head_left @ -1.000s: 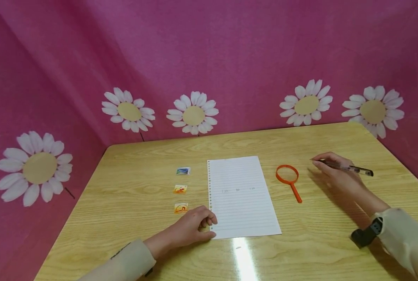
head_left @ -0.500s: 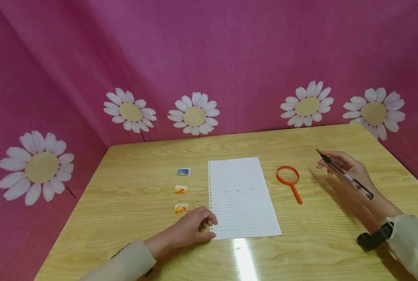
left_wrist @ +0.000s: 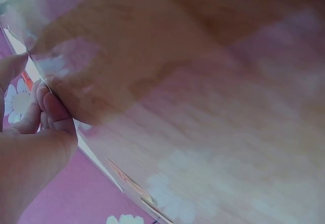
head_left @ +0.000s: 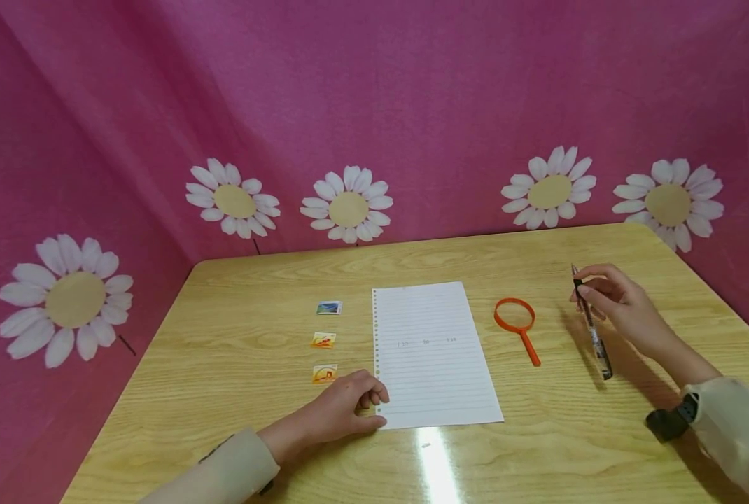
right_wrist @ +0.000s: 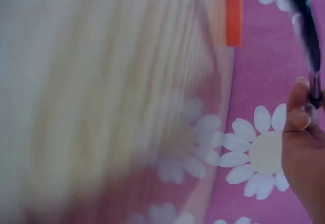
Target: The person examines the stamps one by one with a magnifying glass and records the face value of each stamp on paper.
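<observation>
Between the thumb and fingers of my right hand (head_left: 635,318) is a black-and-clear pen (head_left: 591,327), pinched near its tip, tip pointing away and its body slanting down toward me. In the right wrist view the pen (right_wrist: 306,28) rises from the fingers, blurred. My left hand (head_left: 343,406) rests at the lower left corner of a lined, punched sheet of paper (head_left: 437,381), fingers loosely curled and thumb at its edge. Small handwritten numbers run across the sheet. An orange magnifying glass (head_left: 528,346) lies between the paper and my right hand.
Left of the paper, three small stamps lie in a column: a blue one (head_left: 329,308), a yellow-and-red one (head_left: 323,341) and a yellow-and-orange one (head_left: 325,374). The wooden table (head_left: 223,350) ends at a pink flowered curtain (head_left: 425,140) behind.
My right hand has shifted slightly right, and the pen has swung from pointing left to pointing away, its rear end now toward me. My left hand has stayed put.
</observation>
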Action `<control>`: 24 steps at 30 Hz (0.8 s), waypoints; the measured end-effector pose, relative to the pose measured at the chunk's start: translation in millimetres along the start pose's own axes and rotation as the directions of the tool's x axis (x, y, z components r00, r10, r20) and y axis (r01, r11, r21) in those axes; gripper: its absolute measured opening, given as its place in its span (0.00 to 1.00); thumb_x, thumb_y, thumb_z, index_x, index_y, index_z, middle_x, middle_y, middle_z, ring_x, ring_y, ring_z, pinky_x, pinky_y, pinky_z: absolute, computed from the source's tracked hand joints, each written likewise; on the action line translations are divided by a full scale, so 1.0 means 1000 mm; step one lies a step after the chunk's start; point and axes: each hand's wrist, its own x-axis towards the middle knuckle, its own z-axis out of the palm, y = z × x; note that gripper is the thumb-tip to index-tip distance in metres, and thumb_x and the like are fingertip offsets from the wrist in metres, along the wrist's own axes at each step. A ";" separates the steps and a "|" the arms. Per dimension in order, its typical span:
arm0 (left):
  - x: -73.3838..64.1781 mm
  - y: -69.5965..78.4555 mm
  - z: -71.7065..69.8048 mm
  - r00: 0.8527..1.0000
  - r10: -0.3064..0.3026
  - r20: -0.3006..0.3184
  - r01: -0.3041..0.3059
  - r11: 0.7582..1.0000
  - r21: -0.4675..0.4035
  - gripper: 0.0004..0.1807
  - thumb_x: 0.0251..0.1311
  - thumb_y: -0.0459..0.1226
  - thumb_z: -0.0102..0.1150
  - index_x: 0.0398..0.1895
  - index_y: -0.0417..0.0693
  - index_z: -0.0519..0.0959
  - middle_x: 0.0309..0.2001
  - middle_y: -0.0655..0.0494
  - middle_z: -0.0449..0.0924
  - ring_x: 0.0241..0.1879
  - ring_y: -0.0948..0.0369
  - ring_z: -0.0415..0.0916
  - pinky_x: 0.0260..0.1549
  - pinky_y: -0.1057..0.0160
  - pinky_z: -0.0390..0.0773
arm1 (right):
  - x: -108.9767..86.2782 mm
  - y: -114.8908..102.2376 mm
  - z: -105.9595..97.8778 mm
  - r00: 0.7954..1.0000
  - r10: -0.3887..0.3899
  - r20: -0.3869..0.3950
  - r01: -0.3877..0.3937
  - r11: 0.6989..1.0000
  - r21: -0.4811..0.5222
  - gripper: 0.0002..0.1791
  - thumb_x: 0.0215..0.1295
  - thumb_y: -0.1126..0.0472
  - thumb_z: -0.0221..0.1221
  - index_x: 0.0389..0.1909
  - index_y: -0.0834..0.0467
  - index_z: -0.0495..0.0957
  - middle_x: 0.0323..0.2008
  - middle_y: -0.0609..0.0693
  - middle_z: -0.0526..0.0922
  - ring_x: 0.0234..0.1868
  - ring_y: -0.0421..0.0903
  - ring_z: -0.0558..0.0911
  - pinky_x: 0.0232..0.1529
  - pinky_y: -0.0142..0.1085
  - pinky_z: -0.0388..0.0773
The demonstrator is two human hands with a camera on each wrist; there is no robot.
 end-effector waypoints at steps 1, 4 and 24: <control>0.000 0.000 0.000 1.000 -0.003 0.003 0.003 1.000 -0.003 0.11 0.60 0.37 0.66 0.43 0.47 0.77 0.37 0.58 0.72 0.35 0.72 0.65 0.38 0.74 0.71 | 0.002 0.001 0.000 1.000 -0.005 0.016 0.006 0.998 -0.061 0.13 0.73 0.72 0.48 0.55 0.61 0.68 0.32 0.38 0.83 0.29 0.36 0.79 0.25 0.33 0.68; 0.000 -0.001 0.001 1.000 -0.008 0.012 0.008 1.000 -0.012 0.11 0.60 0.38 0.66 0.43 0.47 0.77 0.37 0.58 0.72 0.35 0.71 0.65 0.39 0.74 0.71 | 0.007 0.005 0.002 0.999 -0.010 0.047 0.019 0.984 -0.179 0.11 0.70 0.74 0.50 0.50 0.64 0.65 0.28 0.37 0.81 0.26 0.37 0.77 0.22 0.34 0.67; 0.001 0.000 0.000 1.000 -0.017 0.015 0.017 1.000 -0.022 0.12 0.60 0.38 0.66 0.44 0.47 0.77 0.37 0.59 0.72 0.36 0.71 0.65 0.39 0.74 0.71 | 0.027 0.013 0.016 0.986 0.111 0.125 -0.024 0.834 -0.552 0.08 0.71 0.64 0.55 0.36 0.60 0.64 0.21 0.46 0.65 0.19 0.33 0.62 0.20 0.31 0.61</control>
